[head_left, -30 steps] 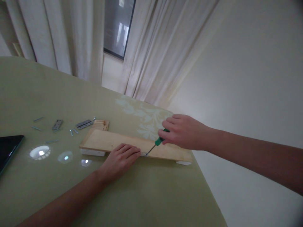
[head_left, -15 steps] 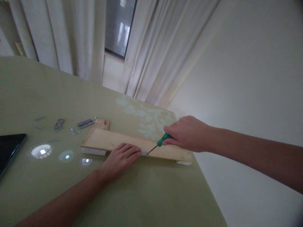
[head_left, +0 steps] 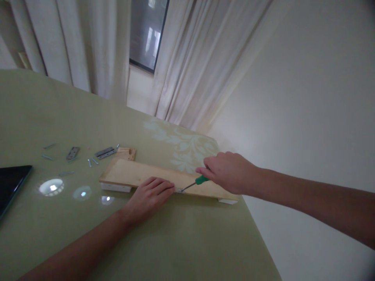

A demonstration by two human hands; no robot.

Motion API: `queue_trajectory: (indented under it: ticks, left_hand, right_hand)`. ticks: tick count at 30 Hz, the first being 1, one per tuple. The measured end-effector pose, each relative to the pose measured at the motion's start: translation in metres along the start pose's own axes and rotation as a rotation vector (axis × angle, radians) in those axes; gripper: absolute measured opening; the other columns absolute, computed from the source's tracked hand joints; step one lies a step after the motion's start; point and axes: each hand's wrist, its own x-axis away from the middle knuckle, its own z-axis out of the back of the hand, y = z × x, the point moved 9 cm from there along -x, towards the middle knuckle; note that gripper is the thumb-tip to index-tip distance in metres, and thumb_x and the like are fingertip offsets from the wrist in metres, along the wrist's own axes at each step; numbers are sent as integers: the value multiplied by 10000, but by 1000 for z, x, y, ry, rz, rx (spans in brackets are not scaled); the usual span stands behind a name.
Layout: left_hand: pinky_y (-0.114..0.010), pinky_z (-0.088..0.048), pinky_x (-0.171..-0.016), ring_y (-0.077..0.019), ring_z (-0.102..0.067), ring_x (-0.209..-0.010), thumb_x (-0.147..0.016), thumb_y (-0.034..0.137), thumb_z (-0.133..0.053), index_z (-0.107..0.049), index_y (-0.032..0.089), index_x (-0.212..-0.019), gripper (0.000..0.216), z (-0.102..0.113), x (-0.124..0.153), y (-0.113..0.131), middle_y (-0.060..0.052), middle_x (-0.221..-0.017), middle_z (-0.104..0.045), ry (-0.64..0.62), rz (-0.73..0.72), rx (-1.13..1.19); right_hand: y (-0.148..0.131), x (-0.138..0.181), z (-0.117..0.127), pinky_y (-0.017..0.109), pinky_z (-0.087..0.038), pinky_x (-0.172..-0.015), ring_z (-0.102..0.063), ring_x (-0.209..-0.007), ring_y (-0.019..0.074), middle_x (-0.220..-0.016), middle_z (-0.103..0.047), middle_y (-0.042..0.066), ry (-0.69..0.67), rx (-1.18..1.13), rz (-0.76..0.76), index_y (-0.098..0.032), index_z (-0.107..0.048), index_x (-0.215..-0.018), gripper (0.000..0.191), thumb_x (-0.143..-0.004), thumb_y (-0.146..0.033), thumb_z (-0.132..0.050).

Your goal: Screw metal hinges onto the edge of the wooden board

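Observation:
A pale wooden board (head_left: 117, 171) lies raised on white-edged blocks (head_left: 115, 188). My left hand (head_left: 154, 193) is closed over its near edge, fingers together beside a small metal hinge (head_left: 178, 190) that is partly hidden by the fingertips. In my right hand (head_left: 225, 171) is a screwdriver (head_left: 201, 180) with a green handle, the fist wrapped round the grip. Its shaft slants down to the left, and the tip meets the hinge at the board's edge; the screw there is too small to make out clearly.
Left of the board lie grey hinges (head_left: 105, 152), another hinge plate (head_left: 73, 153) and several loose screws (head_left: 47, 157). A small wood piece (head_left: 127, 153) sits behind the board. A dark tablet-like slab (head_left: 13, 185) rests at the left. The green table (head_left: 187, 242) ends at the right near a wall.
My right hand has turned and lowered a little, tilting the screwdriver flatter, with its tip still at the hinge. My left hand and the board have stayed put.

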Motion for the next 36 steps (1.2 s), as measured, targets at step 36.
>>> queue_trajectory:
  ticks: [36]
  left_hand:
    - [-397,-538,-927,-223,-720,-990,-1071,155,-621,-760,169,-1187,182,-6,0,-5,-90,-1168,-812,-57,35,40]
  right_hand:
    - [1,-12,-3,308,-270,-612,-741,-761,251,-860,-816,80,-124,9,177,-245,-798,-1035,328,-1026,-545,-667]
